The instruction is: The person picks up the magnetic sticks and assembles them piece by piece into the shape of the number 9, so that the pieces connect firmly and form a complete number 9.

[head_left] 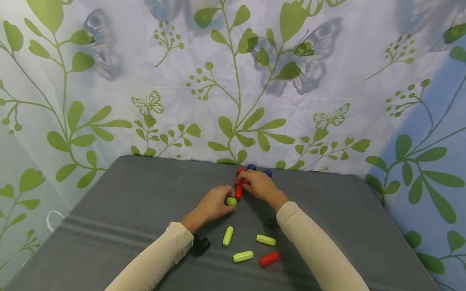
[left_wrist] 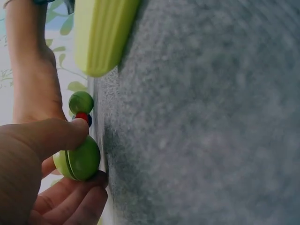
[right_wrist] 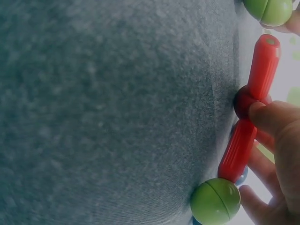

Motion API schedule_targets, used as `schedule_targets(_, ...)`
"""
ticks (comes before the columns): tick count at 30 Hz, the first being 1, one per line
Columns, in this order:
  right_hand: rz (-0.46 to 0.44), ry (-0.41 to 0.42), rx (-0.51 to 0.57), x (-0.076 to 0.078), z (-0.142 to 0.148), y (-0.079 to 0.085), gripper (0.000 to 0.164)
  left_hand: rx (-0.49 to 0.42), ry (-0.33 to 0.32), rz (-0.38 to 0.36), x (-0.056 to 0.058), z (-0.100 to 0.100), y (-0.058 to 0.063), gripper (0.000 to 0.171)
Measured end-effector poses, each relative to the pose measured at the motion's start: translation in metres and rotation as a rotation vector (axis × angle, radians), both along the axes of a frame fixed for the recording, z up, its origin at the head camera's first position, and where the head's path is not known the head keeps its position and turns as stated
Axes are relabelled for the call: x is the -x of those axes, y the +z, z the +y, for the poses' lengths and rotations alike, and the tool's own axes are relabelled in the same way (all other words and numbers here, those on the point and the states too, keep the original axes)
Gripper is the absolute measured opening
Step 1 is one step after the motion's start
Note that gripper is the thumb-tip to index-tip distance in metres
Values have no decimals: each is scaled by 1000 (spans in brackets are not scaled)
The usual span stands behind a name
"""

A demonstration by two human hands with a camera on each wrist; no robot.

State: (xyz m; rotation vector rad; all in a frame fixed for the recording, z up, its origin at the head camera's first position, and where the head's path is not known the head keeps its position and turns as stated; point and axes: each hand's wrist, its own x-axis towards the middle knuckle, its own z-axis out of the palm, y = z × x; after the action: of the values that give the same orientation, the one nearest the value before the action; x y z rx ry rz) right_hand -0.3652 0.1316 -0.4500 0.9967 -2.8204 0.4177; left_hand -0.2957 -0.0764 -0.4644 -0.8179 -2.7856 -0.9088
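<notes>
- Nearest, the left sleeve (head_left: 141,268) enters from the lower edge of the head view, over a gray surface (head_left: 111,201) that runs on broadly to its left edge.
- Left hand (head_left: 215,202): thumb and fingers pinch a green ball (head_left: 231,201), spread only about as wide as the ball.
- Just past it, with a narrow gap, points the end of a near red stick (head_left: 239,191).
- Between the forearms, apart from each other with gray cloth around them, lie an upright-slanting lime stick (head_left: 228,236), then a front lime stick (head_left: 243,257).
- Right hand (head_left: 259,184): fingers narrow on a red ball (right_wrist: 242,101); beyond it, a far red stick (right_wrist: 238,150) leads to a second green ball (right_wrist: 215,201).
- Close to the back edge, by the leafy curtain (head_left: 192,95), sit two blue balls (head_left: 251,166), with little room behind.
- Further right, a third lime stick (head_left: 266,240) and a loose red stick (head_left: 269,259) lie beside the right sleeve (head_left: 321,249); more cloth stretches to the right edge.
</notes>
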Motion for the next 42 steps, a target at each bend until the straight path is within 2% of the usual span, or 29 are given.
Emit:
schedule_targets(9,0,26,34,0,1,1,24,-5,-4,0,0,12,3,32)
schedule_targets(18,4,9,47,-1,3,1,23,9,-5,29,0,22,4,34)
schedule_targets(23,-15,12,-9,-4,6,6,24,1,-14,28,0,20,1,35)
schedule_targets(26,-16,39,-39,-11,10,15,29,-17,-19,-6,0,14,0,36)
schedule_targets(30,-20,93,-68,-32,24,27,32,-56,-23,-105,-1,6,2,41)
schedule_targets(35,-106,150,-117,-76,49,32,29,-84,-81,-191,0,-1,3,46)
schedule_targets(39,-205,176,-122,-110,63,30,28,-70,-151,-147,3,-2,3,46)
schedule_targets(42,-264,180,-125,-129,68,27,28,-45,-196,-83,5,0,4,43)
